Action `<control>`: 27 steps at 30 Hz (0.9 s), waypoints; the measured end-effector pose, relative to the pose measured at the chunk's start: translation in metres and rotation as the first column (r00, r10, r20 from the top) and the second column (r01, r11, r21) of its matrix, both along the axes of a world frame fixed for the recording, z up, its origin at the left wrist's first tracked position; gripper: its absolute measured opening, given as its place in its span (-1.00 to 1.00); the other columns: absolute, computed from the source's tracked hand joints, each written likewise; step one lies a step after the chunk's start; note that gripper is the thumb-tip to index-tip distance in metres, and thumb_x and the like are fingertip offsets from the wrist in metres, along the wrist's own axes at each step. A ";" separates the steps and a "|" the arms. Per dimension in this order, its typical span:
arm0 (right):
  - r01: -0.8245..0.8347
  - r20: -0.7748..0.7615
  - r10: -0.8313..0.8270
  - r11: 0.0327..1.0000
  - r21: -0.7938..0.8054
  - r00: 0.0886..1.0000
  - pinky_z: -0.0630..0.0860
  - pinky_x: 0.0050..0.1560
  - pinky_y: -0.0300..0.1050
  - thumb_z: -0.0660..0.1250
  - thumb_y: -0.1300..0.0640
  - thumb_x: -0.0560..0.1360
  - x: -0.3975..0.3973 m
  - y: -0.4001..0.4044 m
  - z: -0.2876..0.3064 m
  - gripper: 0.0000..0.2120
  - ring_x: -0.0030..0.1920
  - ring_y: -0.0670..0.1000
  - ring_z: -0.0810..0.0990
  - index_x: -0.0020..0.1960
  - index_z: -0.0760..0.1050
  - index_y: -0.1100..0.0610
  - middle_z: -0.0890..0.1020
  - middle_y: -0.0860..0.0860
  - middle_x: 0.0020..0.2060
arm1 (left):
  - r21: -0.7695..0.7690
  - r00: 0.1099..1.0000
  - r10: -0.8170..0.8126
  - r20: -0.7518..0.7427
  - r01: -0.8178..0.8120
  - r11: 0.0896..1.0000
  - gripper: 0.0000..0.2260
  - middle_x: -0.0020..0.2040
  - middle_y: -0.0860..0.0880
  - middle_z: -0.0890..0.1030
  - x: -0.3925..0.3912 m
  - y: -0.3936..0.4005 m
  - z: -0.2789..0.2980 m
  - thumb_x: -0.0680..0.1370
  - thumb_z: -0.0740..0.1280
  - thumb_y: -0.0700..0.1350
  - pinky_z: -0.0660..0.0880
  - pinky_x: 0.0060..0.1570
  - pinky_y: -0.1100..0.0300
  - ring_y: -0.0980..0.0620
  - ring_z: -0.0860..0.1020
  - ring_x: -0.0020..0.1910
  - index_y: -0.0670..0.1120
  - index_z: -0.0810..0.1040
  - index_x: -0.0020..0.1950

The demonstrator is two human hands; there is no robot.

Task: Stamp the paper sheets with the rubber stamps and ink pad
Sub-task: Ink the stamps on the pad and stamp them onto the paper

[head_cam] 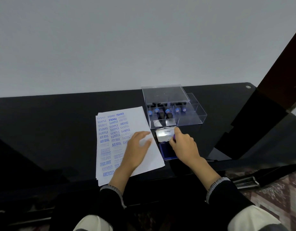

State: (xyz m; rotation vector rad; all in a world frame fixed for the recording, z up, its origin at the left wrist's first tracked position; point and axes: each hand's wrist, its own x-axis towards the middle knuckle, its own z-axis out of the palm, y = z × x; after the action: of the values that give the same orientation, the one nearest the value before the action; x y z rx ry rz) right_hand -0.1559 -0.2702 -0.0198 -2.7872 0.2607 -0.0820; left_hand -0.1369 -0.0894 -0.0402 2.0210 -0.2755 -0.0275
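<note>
Stack of white paper sheets lies centre frame on a glossy black table, edges slightly fanned. Top sheet is covered in blue stamped words in rough columns: SAMPLE, FRAGILE, AIR MAIL, EXPRESS, FAX OUT, AMENDED, some crisp, some faint.

Left hand rests flat on the sheet's right half, fingers straight and a little spread, slightly motion-blurred.

Ink pad sits just right of the paper, touching or nearly touching its edge: blue rectangular tray, dark inked surface, shiny metal lid hinged open toward the top of the frame, "Artline" printed on it.

Right hand is over the pad, fingers curled around a small purple-tipped stamp, mostly hidden by the grip.

Clear acrylic box above the pad, square, divided, holds round-handled rubber stamps with blue caps; its transparent lid is raised.

Dark sleeves with patterned cuffs at the bottom of the frame.
</note>
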 end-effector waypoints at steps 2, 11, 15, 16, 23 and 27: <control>0.002 0.008 -0.002 0.999 -0.043 1.000 0.35 -0.30 -0.05 0.14 0.13 0.60 -0.001 0.003 -0.001 -0.93 -0.26 0.14 0.50 0.02 0.29 0.13 0.54 0.08 -0.23 | 0.014 0.974 0.226 0.036 -0.226 0.974 -0.81 0.22 0.05 0.54 0.006 0.017 0.004 0.62 0.27 -0.14 0.36 0.25 0.18 0.09 0.46 0.23 -0.01 0.58 0.20; 0.026 0.024 -0.026 0.999 -0.029 0.999 0.45 -0.27 -0.03 0.14 0.10 0.61 -0.002 0.004 -0.004 -0.88 -0.21 0.14 0.58 0.10 0.31 0.13 0.60 0.10 -0.17 | 0.465 0.783 0.616 -0.084 -0.516 0.720 -0.42 0.32 -0.18 0.41 0.030 0.081 -0.003 0.45 0.39 0.24 0.29 0.29 -0.12 -0.21 0.34 0.29 -0.12 0.44 0.30; 0.032 0.023 -0.031 0.999 -0.025 0.999 0.40 -0.27 -0.05 0.15 0.10 0.61 -0.001 0.004 -0.003 -0.88 -0.26 0.11 0.50 0.09 0.32 0.15 0.58 0.09 -0.19 | 0.479 0.827 0.558 -0.074 -0.461 0.747 -0.46 0.35 -0.11 0.38 0.034 0.088 -0.007 0.45 0.39 0.25 0.21 0.30 -0.15 -0.20 0.32 0.32 -0.04 0.45 0.28; 0.031 0.024 -0.031 0.999 -0.033 0.999 0.39 -0.28 -0.06 0.14 0.10 0.61 -0.002 0.004 -0.003 -0.88 -0.27 0.11 0.49 0.09 0.31 0.14 0.56 0.08 -0.21 | 0.495 0.842 0.537 -0.062 -0.441 0.748 -0.47 0.37 -0.10 0.37 0.033 0.089 -0.006 0.46 0.39 0.23 0.19 0.30 -0.15 -0.19 0.30 0.33 -0.04 0.44 0.31; 0.048 0.035 -0.047 0.998 -0.051 0.998 0.36 -0.30 -0.07 0.14 0.11 0.61 -0.003 0.005 -0.004 -0.89 -0.29 0.11 0.49 0.08 0.30 0.14 0.54 0.06 -0.25 | 0.511 0.872 0.489 -0.033 -0.406 0.758 -0.61 0.34 -0.09 0.41 0.029 0.096 -0.004 0.50 0.39 0.10 0.33 0.26 -0.13 -0.19 0.38 0.28 -0.03 0.47 0.26; 0.049 0.038 -0.047 0.998 -0.042 0.998 0.38 -0.30 -0.06 0.14 0.10 0.61 -0.004 0.005 -0.005 -0.89 -0.27 0.12 0.52 0.07 0.30 0.13 0.58 0.07 -0.22 | 0.390 0.797 0.576 -0.180 -0.480 0.786 -0.74 0.10 -0.10 0.46 0.036 0.093 0.003 0.51 0.39 0.00 0.54 0.01 -0.12 -0.16 0.50 0.09 -0.11 0.39 -0.02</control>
State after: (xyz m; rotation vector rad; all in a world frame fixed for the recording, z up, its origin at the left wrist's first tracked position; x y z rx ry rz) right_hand -0.1603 -0.2653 -0.0244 -2.8191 0.3205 -0.1528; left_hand -0.1005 0.0040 -0.0371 2.3222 0.5385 -0.0127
